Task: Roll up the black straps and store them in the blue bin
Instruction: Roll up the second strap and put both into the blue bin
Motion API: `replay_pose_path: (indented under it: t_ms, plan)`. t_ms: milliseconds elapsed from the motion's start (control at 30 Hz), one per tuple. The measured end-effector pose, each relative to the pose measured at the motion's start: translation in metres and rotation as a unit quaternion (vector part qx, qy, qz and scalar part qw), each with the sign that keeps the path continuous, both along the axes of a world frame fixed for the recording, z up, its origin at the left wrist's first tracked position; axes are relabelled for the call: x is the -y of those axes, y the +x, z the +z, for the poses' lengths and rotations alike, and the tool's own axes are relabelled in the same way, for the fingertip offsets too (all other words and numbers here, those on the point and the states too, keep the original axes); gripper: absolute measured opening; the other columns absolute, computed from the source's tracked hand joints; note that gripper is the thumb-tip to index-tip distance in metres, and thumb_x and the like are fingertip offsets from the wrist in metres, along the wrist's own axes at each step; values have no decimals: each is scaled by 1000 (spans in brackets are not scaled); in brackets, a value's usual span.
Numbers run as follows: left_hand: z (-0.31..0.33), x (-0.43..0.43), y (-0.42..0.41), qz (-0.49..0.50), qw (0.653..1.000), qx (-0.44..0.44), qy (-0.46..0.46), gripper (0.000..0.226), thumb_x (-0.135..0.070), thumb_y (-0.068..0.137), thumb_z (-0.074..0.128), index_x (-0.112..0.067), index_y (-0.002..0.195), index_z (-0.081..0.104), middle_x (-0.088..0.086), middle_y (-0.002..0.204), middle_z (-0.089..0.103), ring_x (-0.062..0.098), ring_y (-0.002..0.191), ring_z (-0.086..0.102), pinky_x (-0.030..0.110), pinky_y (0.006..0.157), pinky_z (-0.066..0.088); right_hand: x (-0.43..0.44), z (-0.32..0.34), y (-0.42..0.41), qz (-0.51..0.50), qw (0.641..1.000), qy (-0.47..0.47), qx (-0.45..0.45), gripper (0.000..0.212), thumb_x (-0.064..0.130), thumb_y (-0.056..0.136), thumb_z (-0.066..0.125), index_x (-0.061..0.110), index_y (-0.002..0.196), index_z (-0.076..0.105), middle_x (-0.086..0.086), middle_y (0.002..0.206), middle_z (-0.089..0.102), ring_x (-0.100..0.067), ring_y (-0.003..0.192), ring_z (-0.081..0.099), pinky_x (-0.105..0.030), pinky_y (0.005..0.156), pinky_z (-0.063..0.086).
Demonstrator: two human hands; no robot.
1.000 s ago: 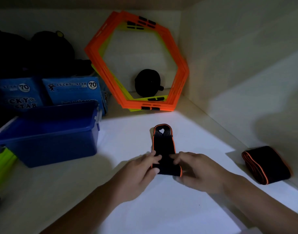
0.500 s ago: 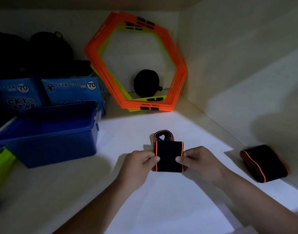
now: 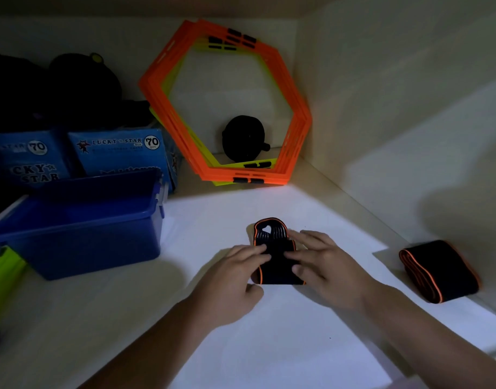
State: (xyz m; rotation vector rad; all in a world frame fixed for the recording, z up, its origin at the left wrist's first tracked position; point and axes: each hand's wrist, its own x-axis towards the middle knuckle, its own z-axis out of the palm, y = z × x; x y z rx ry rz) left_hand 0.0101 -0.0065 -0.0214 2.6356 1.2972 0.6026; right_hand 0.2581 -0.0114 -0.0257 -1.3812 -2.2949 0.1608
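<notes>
A black strap with orange edging (image 3: 274, 265) lies partly rolled on the white shelf in the middle. My left hand (image 3: 235, 279) presses its left side and my right hand (image 3: 322, 265) its right side, fingers flat on the roll. The strap's far end (image 3: 270, 230) sticks out beyond the fingers. A second black strap (image 3: 440, 270), folded flat, rests at the right by the wall. The blue bin (image 3: 81, 223) stands open at the left; I see nothing inside it.
Orange and yellow hexagon frames (image 3: 227, 108) lean on the back wall with a black round object (image 3: 244, 138) behind them. Blue paper packs (image 3: 117, 153) stand behind the bin. A green item (image 3: 2, 279) lies at far left. Walls close in the right side.
Both hands have rolled the strap forward, away from me. The fingers went from pinching the raised roll to pressing it flat on the shelf, and less loose strap shows beyond it.
</notes>
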Motion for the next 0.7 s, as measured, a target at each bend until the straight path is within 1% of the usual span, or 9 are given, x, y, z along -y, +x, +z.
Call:
replay_pose_path:
  t_ms: [67,133,200,300,367,467,567,633,700]
  plan:
    - [0,-2,-3,2,1000,1,-20,64,-32,81,55,-36,144,48,-21,155,41,4,138,38,16,111,29,1,4,6,32,998,-49,-1,57,49,83,61,28,136,61,11,155,42,-3,148,27,-25,122,22]
    - [1,-2,-2,2,1000,8,-5,57,-41,84,58,-38,140,51,-23,150,47,3,133,44,22,109,37,4,7,10,25,997,-70,11,67,52,77,65,30,140,56,16,154,41,-2,145,29,-20,119,26]
    - [4,0,0,8,1000,27,-8,48,-44,86,58,-38,134,55,-23,140,56,3,125,52,26,103,43,6,7,12,26,999,-39,13,62,49,78,69,33,137,58,16,148,51,-6,138,41,-25,113,38]
    - [9,5,2,37,995,81,-39,39,-42,85,57,-39,123,62,-22,105,66,4,100,61,30,89,49,9,9,14,45,998,-16,-37,44,39,86,69,37,130,63,23,131,63,-3,127,51,-23,104,44]
    - [14,6,2,52,988,129,-66,33,-38,86,61,-40,119,63,-17,90,66,0,84,61,24,76,48,12,12,15,38,994,-35,-93,33,35,91,67,39,124,64,29,117,65,-2,121,54,-20,98,45]
    - [21,8,7,66,971,204,-108,37,-17,90,64,-35,121,61,-11,88,71,-5,68,59,7,60,39,12,16,11,12,982,-82,-167,16,28,97,63,36,109,68,22,102,69,-7,106,61,-27,88,49]
    - [23,7,14,86,963,229,-117,38,-12,89,62,-28,124,61,-7,86,73,-2,72,61,6,62,40,8,17,3,4,968,-112,-224,16,26,102,54,29,102,70,11,92,74,-8,92,67,-27,83,52]
    - [22,5,18,111,962,225,-108,30,-16,91,61,-24,119,65,-8,79,69,0,70,59,7,61,39,4,15,0,-26,964,-114,-239,25,29,104,51,35,85,67,12,80,71,-9,79,64,-30,76,50]
    - [19,2,22,145,963,207,-93,25,-23,94,60,-25,118,66,-8,81,69,3,74,59,7,63,38,-1,12,-4,-59,959,-119,-252,32,31,104,50,37,74,62,16,67,64,-5,67,58,-26,70,45]
